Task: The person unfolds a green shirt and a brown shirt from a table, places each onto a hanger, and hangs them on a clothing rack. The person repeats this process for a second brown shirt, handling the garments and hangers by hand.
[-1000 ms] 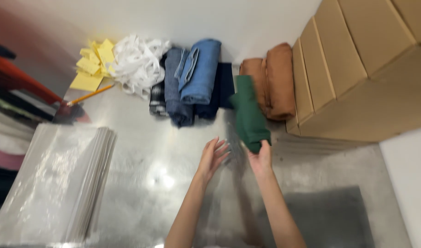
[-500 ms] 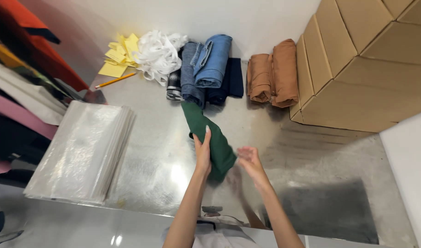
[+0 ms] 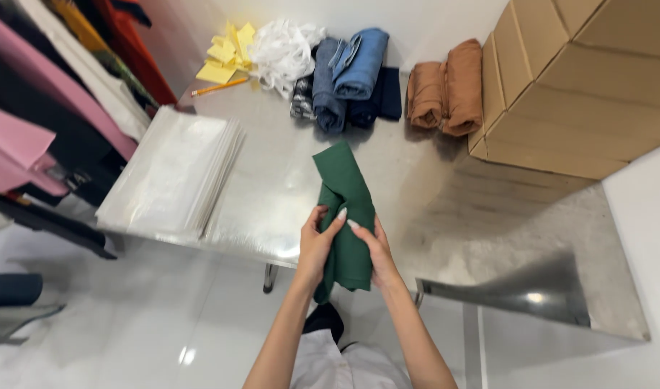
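Going left to right: hanging clothes [image 3: 49,108] in pink, black, white and red crowd the left edge; next to them a stack of clear plastic bags [image 3: 173,173] sits on the steel table [image 3: 272,194]; at the far side we've got yellow paper slips [image 3: 225,56] with a pencil [image 3: 220,87], a tangle of white fabric [image 3: 283,47], then folded denim pieces [image 3: 348,75] and two rolled brown garments [image 3: 445,86]; stacked cardboard boxes [image 3: 582,86] fill the far right.

In the middle, over the near edge of the table, we're holding a folded green garment [image 3: 344,209]; our left hand [image 3: 317,245] has its fingers curled around the left edge, thumb on top; our right hand [image 3: 371,252] grips the right edge the same way, fingertips pressed into the cloth; so both are grasping it, nothing loose. The far end of the green piece rests on the table, the near end hangs past the edge.

What could go sideways, we reckon: the lower part dangles over the floor, so a slack grip could let the fold come apart or the whole thing slide off; pulling unevenly with one hand would skew the fold.
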